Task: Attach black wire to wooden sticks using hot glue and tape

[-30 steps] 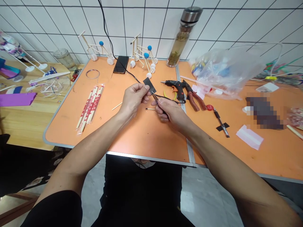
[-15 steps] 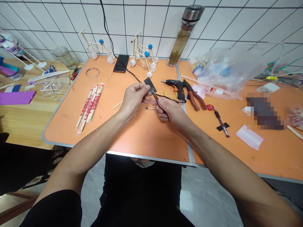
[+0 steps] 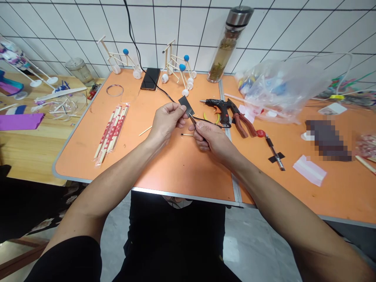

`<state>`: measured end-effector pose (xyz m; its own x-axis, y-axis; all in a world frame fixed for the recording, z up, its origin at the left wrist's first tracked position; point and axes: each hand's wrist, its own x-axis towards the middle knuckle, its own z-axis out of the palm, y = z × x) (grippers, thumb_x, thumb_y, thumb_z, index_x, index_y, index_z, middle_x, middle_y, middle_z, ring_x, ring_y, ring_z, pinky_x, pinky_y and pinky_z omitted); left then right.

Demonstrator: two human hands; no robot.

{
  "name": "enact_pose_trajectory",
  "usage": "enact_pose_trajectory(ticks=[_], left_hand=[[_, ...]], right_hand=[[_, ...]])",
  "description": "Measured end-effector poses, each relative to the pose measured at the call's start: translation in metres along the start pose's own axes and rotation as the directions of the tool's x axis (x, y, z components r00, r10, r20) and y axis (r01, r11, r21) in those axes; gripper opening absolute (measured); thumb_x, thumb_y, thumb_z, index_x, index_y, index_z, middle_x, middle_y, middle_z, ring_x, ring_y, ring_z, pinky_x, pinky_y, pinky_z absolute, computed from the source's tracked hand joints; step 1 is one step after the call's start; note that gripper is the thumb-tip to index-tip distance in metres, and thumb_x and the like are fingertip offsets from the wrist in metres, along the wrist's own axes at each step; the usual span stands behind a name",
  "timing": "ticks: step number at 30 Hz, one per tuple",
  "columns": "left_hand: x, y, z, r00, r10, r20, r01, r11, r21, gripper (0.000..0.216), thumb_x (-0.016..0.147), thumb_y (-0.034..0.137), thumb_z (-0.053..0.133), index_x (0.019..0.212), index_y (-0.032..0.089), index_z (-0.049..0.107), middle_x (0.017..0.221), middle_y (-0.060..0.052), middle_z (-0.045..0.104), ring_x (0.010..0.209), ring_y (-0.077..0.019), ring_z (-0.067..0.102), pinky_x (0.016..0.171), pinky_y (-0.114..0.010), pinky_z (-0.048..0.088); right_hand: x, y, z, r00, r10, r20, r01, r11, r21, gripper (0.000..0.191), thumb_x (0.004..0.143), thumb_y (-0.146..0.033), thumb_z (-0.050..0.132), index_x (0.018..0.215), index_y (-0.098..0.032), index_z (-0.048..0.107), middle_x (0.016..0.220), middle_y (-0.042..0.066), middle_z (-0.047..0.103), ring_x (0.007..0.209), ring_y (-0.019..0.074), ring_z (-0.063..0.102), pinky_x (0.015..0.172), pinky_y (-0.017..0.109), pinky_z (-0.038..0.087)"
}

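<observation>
Your left hand pinches the black piece left of the glue gun, your right hand grips apparent scissors at its near end; a loose pinch could let the tips nick you.

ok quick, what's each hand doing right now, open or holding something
Left hand: closed, pinching a flat black piece.
Right hand: closed around a slim metal-tipped tool, probably scissors, tip at the piece's edge.
</observation>
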<state>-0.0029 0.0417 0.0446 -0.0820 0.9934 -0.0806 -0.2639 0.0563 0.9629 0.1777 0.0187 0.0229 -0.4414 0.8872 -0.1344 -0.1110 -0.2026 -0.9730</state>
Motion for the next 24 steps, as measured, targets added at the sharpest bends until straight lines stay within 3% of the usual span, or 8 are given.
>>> enact_pose_trajectory(ticks=[8,24], left_hand=[[0.0001,-0.0004,0.0000,1.000,0.000,0.004,0.000,1.000,-0.013,0.037,0.105,0.019,0.079,0.072,0.017,0.064,0.066,0.002,0.070,0.050,-0.0048,0.057,0.051,-0.017,0.045],[0.0020,-0.0034,-0.0007,1.000,0.008,-0.002,-0.008,1.000,-0.009,0.037,0.103,0.024,0.085,0.073,0.017,0.063,0.067,0.003,0.070,0.051,-0.0042,0.058,0.052,-0.016,0.046]], right_hand=[[0.0017,0.0023,-0.0012,1.000,-0.003,-0.001,0.003,1.000,0.013,0.056,0.091,-0.070,0.086,0.106,-0.020,0.066,0.069,-0.009,0.043,0.052,0.0074,0.023,0.050,0.026,0.011],[0.0025,0.0043,-0.0023,1.000,-0.013,0.004,0.013,1.000,0.011,0.057,0.092,-0.072,0.086,0.104,-0.021,0.065,0.068,-0.010,0.042,0.051,0.0072,0.023,0.049,0.025,0.012]])
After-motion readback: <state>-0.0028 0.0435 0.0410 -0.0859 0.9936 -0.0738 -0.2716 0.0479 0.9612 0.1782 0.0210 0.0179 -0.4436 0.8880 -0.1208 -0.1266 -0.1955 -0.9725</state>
